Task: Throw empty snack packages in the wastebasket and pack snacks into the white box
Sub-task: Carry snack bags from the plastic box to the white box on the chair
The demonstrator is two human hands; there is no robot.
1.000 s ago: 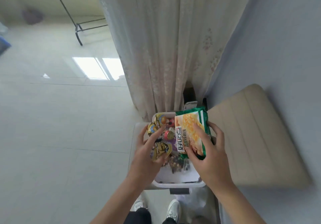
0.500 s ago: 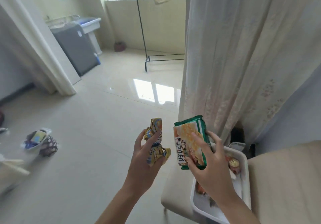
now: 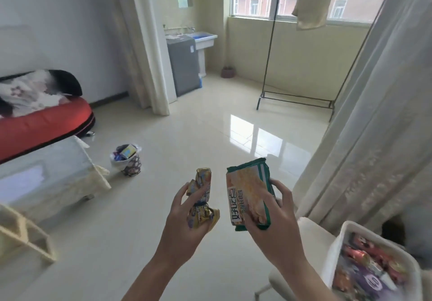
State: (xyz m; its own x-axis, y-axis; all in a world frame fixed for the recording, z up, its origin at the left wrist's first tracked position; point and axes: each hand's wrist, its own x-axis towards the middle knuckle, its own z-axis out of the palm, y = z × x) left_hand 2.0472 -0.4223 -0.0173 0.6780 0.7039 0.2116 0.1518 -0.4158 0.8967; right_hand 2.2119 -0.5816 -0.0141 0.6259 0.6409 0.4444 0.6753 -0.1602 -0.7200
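On the head camera I have the left hand pinching 1 crumpled yellow wrapper. It is scrunched thin, so I judge it empty and meant for the wastebasket, which stands on the floor far left with litter already in its liner. The right hand grips 1 green biscuit packet around its edges, held apart from the wrapper, probably for sorting. The white box sits near right on a pale stool, holding snacks.
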